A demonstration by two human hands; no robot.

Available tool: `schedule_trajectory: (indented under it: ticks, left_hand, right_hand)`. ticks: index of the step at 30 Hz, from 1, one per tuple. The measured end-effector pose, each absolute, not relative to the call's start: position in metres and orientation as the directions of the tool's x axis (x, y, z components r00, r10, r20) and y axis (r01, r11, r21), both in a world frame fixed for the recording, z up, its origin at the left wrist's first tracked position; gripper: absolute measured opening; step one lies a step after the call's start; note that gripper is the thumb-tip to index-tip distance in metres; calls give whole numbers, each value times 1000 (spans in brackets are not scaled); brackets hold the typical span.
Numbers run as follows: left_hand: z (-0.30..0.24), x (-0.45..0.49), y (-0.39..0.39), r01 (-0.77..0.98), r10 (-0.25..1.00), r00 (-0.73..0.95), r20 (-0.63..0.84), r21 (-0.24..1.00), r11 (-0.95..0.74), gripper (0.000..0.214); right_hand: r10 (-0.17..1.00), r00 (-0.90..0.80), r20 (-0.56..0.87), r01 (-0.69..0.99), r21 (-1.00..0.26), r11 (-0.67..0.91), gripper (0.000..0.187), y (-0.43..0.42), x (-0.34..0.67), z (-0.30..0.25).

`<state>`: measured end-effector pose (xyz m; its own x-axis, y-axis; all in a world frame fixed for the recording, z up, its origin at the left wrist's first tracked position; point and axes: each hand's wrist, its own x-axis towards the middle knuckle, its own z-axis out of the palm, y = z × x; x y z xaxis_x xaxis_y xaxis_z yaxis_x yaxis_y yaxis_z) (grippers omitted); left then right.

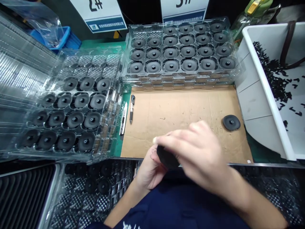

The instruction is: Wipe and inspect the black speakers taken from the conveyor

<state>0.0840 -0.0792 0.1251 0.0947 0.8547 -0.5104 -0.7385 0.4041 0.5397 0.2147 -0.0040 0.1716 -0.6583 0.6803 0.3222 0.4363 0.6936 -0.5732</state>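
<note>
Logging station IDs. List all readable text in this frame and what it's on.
"2#": left sign, behind the left tray, top cropped by the frame.
"3#": right sign, behind the back tray, top cropped.
Blue strips under both: small white print, too blurred to read.
White marks on the dark blue clothing: cut off, unreadable.
Black disc in the left hand: no print visible.

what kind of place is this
Probably a factory assembly or packing bench: clear trays full of identical black discs, a white bin of small black parts, and numbered signs behind. The left hand holds one disc.
</note>
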Motion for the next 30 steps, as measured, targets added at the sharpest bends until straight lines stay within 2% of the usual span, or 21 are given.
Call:
schedule_trajectory:
  ticks: [2, 3, 6, 9, 13, 16, 19, 22, 24, 27, 28, 30]
  left_hand:
    - [125, 83, -77, -748, 865, 73, -497, 546, 377, 47]
    - [125, 81, -76, -759, 870, 66, -488, 542, 362, 49]
    - [124, 76, -75, -784, 875, 71, -478, 515, 345, 60]
    - [123, 72, -74, -806, 880, 107, -464, 478, 350, 62]
    - [123, 74, -72, -809, 877, 126, -464, 464, 362, 60]
    - [123, 77, -70, -801, 879, 110, -464, 482, 355, 61]
    - [125, 81, -69, -774, 889, 46, -457, 546, 321, 63]
    - [128, 81, -68, -755, 884, 17, -467, 574, 318, 50]
    - [128, 80, -68, -744, 875, -8, -484, 588, 319, 42]
    - [127, 81, -69, -712, 872, -94, -481, 644, 279, 51]
    - [127, 82, -70, -706, 874, -111, -472, 657, 265, 53]
    - [128, 84, -69, -709, 879, -109, -465, 656, 259, 50]
  right_hand:
    - [685, -625, 374, 362, -639, 679, 26, 1, 215, 168]
    - [723, -600, 342, 383, -670, 636, 25, 4, 218, 164]
    - [855, -505, 119, 517, -751, 410, 19, 11, 233, 141]
    - [913, -407, -45, 553, -807, 207, 21, 4, 251, 100]
    - [914, -387, -120, 570, -810, 135, 23, -11, 261, 63]
    - [929, -351, -120, 543, -834, 97, 23, -10, 255, 83]
    - [947, -318, 53, 432, -881, 195, 23, -8, 238, 131]
    - [842, -443, 307, 281, -844, 456, 26, -13, 217, 168]
    - [751, -593, 290, 219, -839, 497, 24, -14, 210, 177]
    - [677, -726, 121, 260, -862, 434, 19, -10, 205, 177]
    - [698, -704, 132, 283, -849, 446, 19, -7, 204, 176]
    - [748, -607, 269, 285, -804, 521, 21, -5, 202, 174]
